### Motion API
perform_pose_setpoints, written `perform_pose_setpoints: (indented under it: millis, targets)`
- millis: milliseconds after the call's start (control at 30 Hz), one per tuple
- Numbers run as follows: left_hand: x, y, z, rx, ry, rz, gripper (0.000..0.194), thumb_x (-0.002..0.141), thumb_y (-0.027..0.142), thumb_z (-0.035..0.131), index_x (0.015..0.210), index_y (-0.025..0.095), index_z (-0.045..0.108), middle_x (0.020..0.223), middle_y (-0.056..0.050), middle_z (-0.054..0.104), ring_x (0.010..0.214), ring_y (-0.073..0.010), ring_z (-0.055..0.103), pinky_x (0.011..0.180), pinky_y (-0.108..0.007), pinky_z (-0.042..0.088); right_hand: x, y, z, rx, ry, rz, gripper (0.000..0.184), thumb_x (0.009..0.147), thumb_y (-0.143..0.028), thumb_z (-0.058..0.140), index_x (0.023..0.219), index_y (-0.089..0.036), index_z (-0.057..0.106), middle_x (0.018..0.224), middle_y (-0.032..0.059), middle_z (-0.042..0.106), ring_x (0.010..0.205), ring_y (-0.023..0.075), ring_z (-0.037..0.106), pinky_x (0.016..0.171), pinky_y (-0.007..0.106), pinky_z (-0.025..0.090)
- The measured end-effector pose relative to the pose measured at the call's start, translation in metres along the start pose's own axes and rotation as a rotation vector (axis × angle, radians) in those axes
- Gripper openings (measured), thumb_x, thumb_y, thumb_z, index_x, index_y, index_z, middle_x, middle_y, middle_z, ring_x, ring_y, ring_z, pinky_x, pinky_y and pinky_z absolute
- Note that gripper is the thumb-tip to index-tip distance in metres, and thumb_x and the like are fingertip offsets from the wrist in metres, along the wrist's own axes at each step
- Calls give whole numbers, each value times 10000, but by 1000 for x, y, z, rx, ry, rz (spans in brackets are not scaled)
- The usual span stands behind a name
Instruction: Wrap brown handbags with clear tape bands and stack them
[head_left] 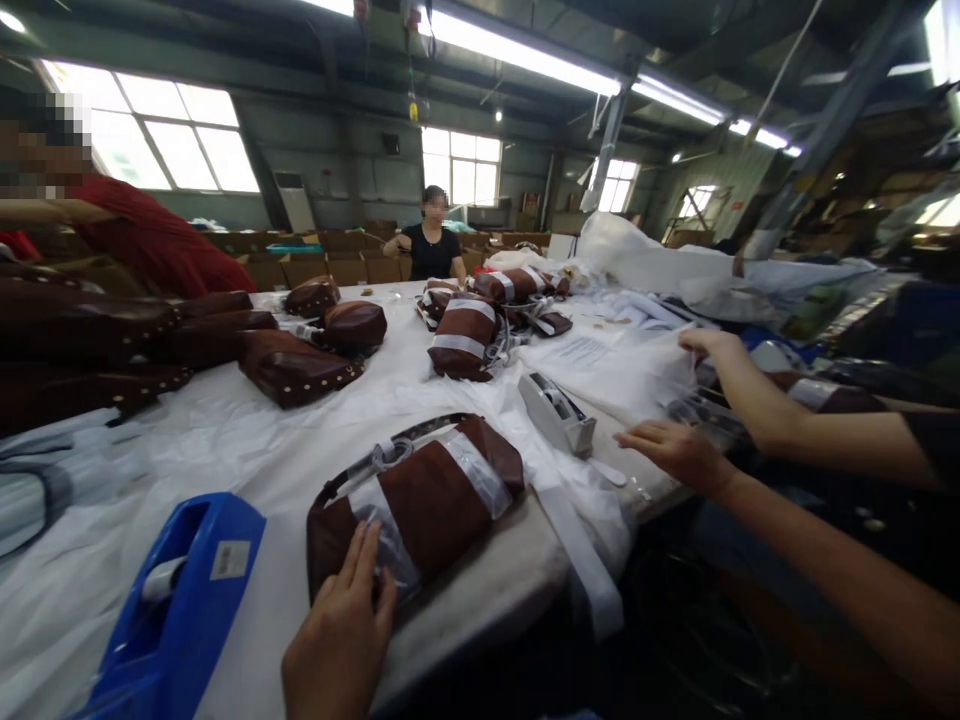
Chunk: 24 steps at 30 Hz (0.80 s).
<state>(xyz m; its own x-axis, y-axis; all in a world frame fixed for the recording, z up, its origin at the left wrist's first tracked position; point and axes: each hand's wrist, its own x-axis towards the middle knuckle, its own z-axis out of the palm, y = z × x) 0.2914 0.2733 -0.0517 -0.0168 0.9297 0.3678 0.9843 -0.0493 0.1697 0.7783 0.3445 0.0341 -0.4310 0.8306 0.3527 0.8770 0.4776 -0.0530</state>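
Observation:
A brown handbag (435, 505) lies on the white-covered table in front of me. Two whitish plastic bands wrap around it, and its strap runs along the far edge. My left hand (337, 625) rests on the near band with its fingers stretched flat. Out to the right, my right hand (675, 452) is held above the table edge, fingers extended and nothing seen in them. A grey tape dispenser (559, 415) stands to the left of that hand, beyond the bag. Below the dispenser, a white strip (577, 560) hangs over the table edge.
A blue tape dispenser (187, 600) stands at the near left. Brown studded bags (300, 365) pile up at left; banded ones (461, 335) lie farther back. At right, a co-worker's hand (701, 342) touches a white plastic bag (630, 360). Other people stand left and across.

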Motion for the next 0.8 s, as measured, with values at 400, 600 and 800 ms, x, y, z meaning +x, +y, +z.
perform_pose_setpoints:
  millis: [400, 600, 800]
  targets:
    - [-1, 4, -9, -72, -93, -218, 655, 939, 299, 532, 1548, 313, 291, 864, -15, 678, 725, -167, 647, 561, -236, 432, 115, -170, -4, 228, -54, -817, 267, 969, -192, 573, 1178, -310, 690, 956, 7, 764, 809, 134, 693, 791, 247, 532]
    - [-2, 1, -3, -133, -49, -215, 702, 897, 268, 586, 1540, 321, 311, 875, -2, 678, 722, -161, 614, 677, -250, 486, 153, -227, 23, 601, -311, -987, 246, 948, -224, 615, 1179, -266, 691, 952, 43, 750, 826, 135, 699, 772, 220, 537]
    - [-2, 0, -4, -164, -47, -204, 690, 897, 257, 577, 1538, 293, 325, 837, 3, 658, 722, -158, 595, 720, -245, 494, 183, -250, 44, 1011, -565, -866, 172, 898, -211, 697, 1040, -129, 751, 897, 114, 741, 806, 151, 702, 727, 224, 545]
